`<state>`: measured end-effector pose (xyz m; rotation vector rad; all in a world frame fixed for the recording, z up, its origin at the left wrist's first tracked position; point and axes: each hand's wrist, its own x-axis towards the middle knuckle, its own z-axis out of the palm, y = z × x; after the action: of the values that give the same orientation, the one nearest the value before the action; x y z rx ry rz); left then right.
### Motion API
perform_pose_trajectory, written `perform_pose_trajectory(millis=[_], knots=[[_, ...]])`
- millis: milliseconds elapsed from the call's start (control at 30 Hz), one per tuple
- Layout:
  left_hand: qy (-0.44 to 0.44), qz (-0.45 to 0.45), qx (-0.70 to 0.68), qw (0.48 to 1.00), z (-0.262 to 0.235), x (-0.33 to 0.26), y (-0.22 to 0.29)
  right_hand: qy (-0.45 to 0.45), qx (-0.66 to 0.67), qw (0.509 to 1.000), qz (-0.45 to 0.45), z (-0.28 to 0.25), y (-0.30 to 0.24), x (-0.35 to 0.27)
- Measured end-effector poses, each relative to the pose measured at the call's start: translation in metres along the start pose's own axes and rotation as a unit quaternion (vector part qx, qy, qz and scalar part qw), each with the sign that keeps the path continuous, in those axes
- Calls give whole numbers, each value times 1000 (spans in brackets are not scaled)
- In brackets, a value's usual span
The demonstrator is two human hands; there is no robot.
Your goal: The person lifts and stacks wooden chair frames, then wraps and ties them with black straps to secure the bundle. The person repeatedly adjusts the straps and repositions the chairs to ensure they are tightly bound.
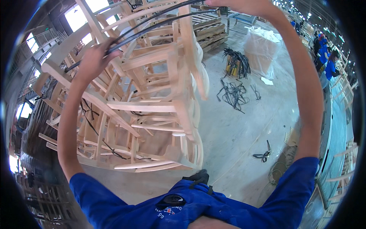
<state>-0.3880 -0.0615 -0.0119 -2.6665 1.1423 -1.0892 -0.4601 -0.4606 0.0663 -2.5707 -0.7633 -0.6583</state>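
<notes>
Both my arms are raised over a tall stack of unfinished pale wooden chairs (pixel 148 105). A black strap (pixel 152 25), doubled into two strands, stretches between my hands across the top of the stack. My left hand (pixel 93 63) is closed around it at the upper left, by the chair legs. At the top edge of the picture my right hand (pixel 238 5) grips the strap's other end; some of its fingers are cut off by the frame. More dark ties (pixel 90 110) hang among the chairs lower down.
Black strap pieces (pixel 234 95) lie on the floor, with a bundle over a yellow holder (pixel 233 68). Behind are wooden pallets (pixel 209 32) and a plastic-wrapped bin (pixel 261 49). A small black looped object (pixel 263 154) lies nearer. People in blue (pixel 324 55) stand at the far right.
</notes>
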Motion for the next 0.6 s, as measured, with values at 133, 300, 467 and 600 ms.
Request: perform_pose_trajectory(millis=[133, 300, 467, 600], knots=[[24, -41, -12, 999, 0, -14, 11, -9, 109, 994, -10, 39, 74, 34], [-7, -70, 139, 988, 32, -43, -14, -129, 113, 985, 0, 83, 167, 89], [-3, -293, 325, 899, 3, -60, -71, -248, 95, 962, 67, 118, 261, 135], [-85, -299, 514, 800, -66, -30, -93, -235, 152, 959, -42, 174, 305, 208]])
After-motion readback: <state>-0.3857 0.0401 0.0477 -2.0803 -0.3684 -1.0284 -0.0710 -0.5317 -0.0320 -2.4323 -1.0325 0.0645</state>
